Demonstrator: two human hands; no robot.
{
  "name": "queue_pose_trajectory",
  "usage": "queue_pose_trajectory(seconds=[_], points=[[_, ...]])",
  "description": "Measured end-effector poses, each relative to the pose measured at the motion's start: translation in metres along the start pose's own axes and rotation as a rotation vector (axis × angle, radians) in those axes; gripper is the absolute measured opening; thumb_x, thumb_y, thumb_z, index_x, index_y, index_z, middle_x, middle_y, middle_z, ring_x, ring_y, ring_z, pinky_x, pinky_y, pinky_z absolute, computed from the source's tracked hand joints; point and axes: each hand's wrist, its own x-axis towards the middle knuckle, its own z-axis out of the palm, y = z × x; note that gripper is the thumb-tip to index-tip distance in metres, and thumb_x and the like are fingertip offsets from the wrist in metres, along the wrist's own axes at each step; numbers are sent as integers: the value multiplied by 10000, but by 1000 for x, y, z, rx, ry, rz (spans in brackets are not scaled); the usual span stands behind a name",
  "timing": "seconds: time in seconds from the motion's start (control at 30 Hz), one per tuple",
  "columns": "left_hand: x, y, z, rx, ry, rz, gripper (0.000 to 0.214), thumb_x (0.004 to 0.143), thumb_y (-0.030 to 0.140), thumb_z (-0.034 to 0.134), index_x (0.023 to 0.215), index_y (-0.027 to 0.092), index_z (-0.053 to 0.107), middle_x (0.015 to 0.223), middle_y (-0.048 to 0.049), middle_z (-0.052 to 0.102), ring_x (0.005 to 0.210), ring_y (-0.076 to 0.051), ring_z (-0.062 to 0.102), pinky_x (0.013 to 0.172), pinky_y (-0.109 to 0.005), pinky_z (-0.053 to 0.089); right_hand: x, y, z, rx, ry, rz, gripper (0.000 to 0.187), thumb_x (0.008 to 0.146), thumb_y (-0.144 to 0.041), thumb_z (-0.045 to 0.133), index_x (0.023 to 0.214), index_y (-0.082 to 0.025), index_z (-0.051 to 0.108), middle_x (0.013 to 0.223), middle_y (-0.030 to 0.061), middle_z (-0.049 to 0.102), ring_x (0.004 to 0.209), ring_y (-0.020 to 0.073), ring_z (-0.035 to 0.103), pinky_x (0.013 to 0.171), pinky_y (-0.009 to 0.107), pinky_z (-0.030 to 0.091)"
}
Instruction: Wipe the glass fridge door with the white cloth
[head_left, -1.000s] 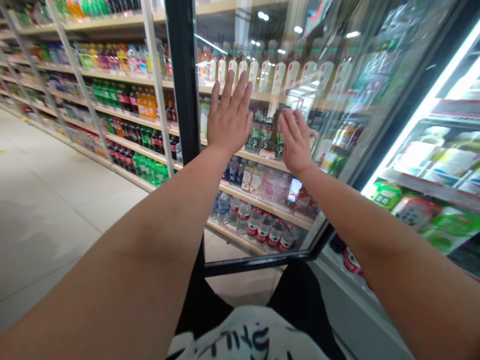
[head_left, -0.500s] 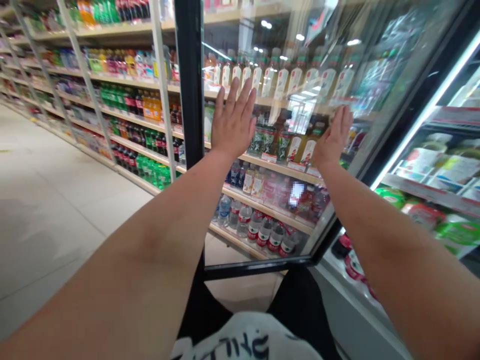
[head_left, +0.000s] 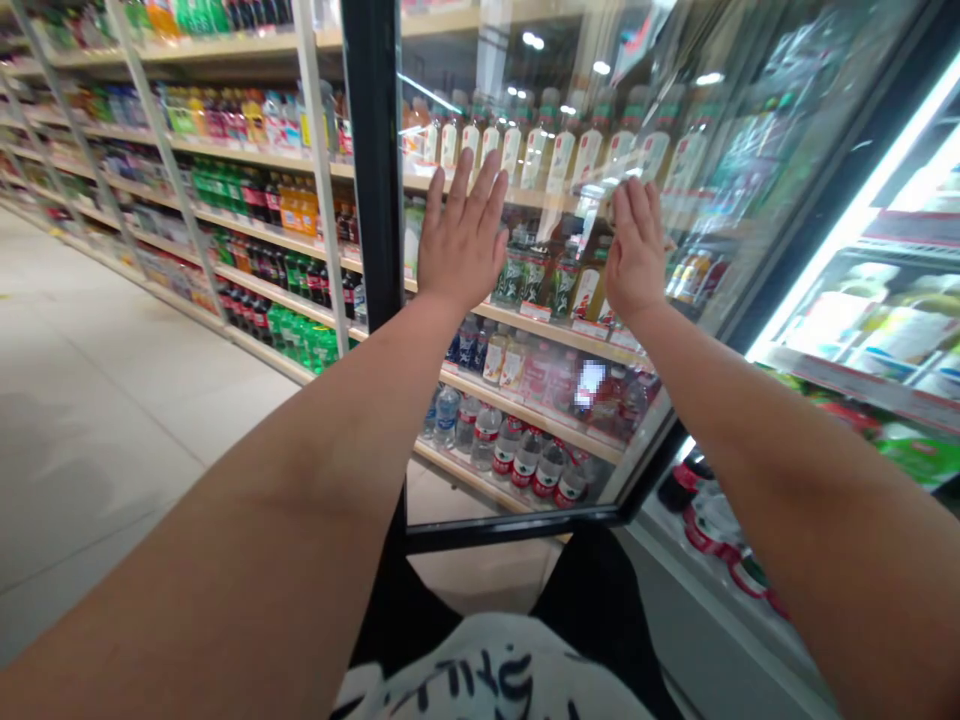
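A glass door [head_left: 540, 250] in a black frame stands open in front of me. My left hand [head_left: 461, 240] lies flat on its left part, fingers spread, holding nothing. On the right part of the pane is my right hand [head_left: 636, 250], its fingers close together and pointing up. Pale edges of a thin, cloth-like piece [head_left: 669, 243] peek out beside this hand; most of it is hidden under the palm. Bottles [head_left: 562, 160] on shelves show through the glass behind both hands.
Drink shelves [head_left: 247, 155] run along the left above a tiled floor [head_left: 97, 370]. At the right, the lit cooler [head_left: 885, 390] holds bottles and wrapped packs. The door's lower black rail [head_left: 517, 530] sits just above my knees.
My right hand has slid left and slightly up across the glass, and pale edges now show beside it. My left hand keeps its place on the pane.
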Motion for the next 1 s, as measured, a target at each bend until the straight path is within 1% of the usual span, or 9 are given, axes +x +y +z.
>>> queue_pose_trajectory(seconds=[0.1,0.17,0.27,0.37,0.53,0.7,0.77,0.87,1.0], points=[[1,-2,5,46,37,17,697,1027,335,368,1695,185,235,1727,112,35,1619,-194,-73,1372,-516,-101,8,-4,5,48,25,0,605,1088,-313,179,1688,-295,253,1713,-31,287,1646,231,66,1367,568,116],[1,-4,8,67,68,33,684,1030,296,380,1686,155,251,1738,64,73,1624,-206,-49,1369,-549,-78,5,-20,11,41,-67,-140,609,1088,-272,172,1693,-295,239,1702,-26,318,1645,213,60,1366,561,134],[1,-6,10,63,96,65,668,1037,285,396,1687,198,271,1737,56,110,1626,-219,-11,1368,-561,-49,-1,-45,18,18,-253,-391,604,1065,-196,206,1634,-279,393,1660,-19,409,1623,187,195,1358,518,210],[1,-8,9,56,102,79,671,1030,284,416,1688,253,290,1732,71,121,1624,-238,19,1370,-541,-31,10,-51,18,21,-264,-408,582,1049,-177,255,1576,-278,480,1659,-37,409,1610,181,242,1355,485,231],[1,-12,13,48,105,83,703,1009,278,435,1693,216,284,1735,46,128,1624,-273,17,1367,-565,-47,29,-29,17,-16,-10,-99,620,1057,-182,157,1638,-213,374,1707,-16,307,1642,182,100,1371,501,166],[4,-20,25,17,150,109,662,1060,341,372,1698,230,236,1737,104,73,1622,-191,-55,1364,-536,-110,2,3,32,-20,181,268,646,1061,-240,92,1686,-265,254,1714,-38,260,1647,213,60,1371,544,122],[6,-23,29,45,158,114,650,1075,368,351,1695,208,237,1739,104,64,1619,-180,-71,1365,-522,-110,-8,15,38,-31,257,427,692,1016,-188,94,1693,-220,229,1714,-1,247,1647,225,43,1363,578,100],[7,-24,31,79,184,124,634,1093,393,313,1692,205,227,1737,124,54,1608,-146,-121,1366,-500,-117,-26,19,43,-109,270,568,754,933,-115,134,1680,-116,240,1709,83,218,1647,221,54,1352,587,120],[6,-22,27,107,157,103,654,1074,390,334,1694,222,211,1726,159,51,1581,-81,-186,1357,-411,-158,-62,10,39,-204,262,693,741,940,-144,174,1676,-114,259,1705,132,226,1640,222,113,1333,578,198]])
